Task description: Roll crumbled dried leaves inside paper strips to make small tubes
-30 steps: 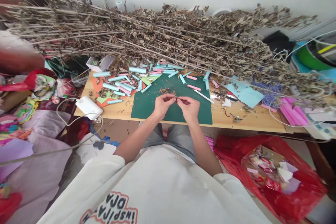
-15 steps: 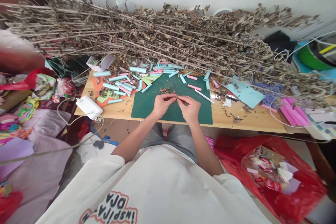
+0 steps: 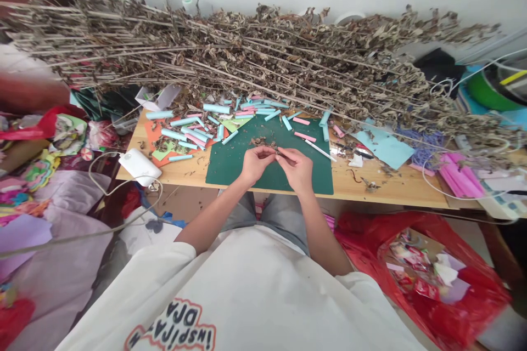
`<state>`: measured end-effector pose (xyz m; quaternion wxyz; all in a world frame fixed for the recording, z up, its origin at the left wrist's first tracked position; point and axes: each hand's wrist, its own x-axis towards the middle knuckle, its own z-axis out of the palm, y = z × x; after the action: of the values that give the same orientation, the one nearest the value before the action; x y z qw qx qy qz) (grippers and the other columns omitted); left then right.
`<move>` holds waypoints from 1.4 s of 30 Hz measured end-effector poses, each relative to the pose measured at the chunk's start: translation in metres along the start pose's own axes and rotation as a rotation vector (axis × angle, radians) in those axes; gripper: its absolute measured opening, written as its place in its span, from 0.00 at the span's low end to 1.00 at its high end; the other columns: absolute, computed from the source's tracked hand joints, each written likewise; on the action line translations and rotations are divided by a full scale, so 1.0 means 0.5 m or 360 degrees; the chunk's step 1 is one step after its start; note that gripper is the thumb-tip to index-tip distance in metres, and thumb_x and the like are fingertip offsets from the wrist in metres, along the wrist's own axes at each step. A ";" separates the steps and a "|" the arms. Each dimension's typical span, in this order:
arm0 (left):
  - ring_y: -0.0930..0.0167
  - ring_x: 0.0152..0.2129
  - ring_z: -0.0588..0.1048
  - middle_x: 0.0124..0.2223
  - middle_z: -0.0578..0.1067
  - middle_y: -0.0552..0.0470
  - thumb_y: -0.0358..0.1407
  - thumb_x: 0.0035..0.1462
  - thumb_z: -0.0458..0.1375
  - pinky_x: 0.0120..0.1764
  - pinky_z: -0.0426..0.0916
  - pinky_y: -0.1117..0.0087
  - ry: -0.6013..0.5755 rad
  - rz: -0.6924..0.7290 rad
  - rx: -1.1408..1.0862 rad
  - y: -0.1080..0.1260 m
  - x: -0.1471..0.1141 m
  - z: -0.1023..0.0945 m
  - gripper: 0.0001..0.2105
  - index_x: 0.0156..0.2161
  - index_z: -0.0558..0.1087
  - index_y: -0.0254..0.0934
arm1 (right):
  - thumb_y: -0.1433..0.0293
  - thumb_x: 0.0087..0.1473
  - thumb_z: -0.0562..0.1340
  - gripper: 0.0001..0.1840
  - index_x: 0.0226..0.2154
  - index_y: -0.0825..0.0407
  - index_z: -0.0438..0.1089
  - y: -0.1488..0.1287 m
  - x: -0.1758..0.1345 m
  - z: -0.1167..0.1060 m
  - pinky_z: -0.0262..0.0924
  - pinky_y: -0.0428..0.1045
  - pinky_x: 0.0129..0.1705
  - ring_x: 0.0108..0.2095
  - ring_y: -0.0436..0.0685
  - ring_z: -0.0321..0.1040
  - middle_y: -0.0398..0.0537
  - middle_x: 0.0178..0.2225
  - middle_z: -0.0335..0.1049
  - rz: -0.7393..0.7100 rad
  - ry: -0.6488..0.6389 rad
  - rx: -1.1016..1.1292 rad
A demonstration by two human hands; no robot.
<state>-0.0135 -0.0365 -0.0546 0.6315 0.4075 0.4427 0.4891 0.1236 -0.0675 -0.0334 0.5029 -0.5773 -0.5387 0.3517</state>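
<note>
hands: 2 | green cutting mat (image 3: 230, 167): 1 | red bag (image 3: 473, 285): 1 | white device (image 3: 139, 167): 1

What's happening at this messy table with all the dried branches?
A person in a white shirt sits at a wooden table, both hands together above a dark green cutting mat. The left hand and right hand pinch a small brownish dried bit between their fingertips; what it is exactly is too small to tell. Pale blue and pink rolled paper tubes lie scattered behind the mat, below a big heap of dried leafy stalks.
</note>
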 end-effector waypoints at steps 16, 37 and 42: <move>0.70 0.31 0.75 0.33 0.78 0.49 0.38 0.46 0.67 0.38 0.70 0.68 0.0166 0.0267 0.0245 0.008 0.003 -0.021 0.09 0.32 0.77 0.35 | 0.63 0.44 0.67 0.13 0.33 0.53 0.77 0.058 0.036 -0.011 0.72 0.53 0.38 0.30 0.55 0.74 0.48 0.30 0.78 0.0283 0.0383 0.0160; 0.63 0.46 0.75 0.46 0.76 0.42 0.27 0.59 0.52 0.53 0.68 0.60 -0.0392 0.0817 0.1256 -0.022 0.040 0.004 0.15 0.46 0.77 0.38 | 0.70 0.52 0.61 0.16 0.43 0.53 0.76 0.103 0.043 -0.057 0.66 0.57 0.47 0.39 0.61 0.71 0.56 0.42 0.75 -0.0200 -0.0165 -0.0953; 0.62 0.42 0.77 0.43 0.79 0.43 0.31 0.57 0.57 0.50 0.69 0.60 -0.0277 0.0686 0.1052 -0.011 0.029 0.015 0.12 0.45 0.79 0.38 | 0.68 0.53 0.59 0.11 0.35 0.53 0.77 0.095 0.040 -0.052 0.68 0.54 0.42 0.34 0.57 0.72 0.52 0.35 0.76 -0.0027 -0.0001 -0.0519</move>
<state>-0.0031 -0.0240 -0.0600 0.3845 0.7121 0.4254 0.4051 0.1645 -0.0491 -0.0698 0.4053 -0.6465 -0.5938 0.2555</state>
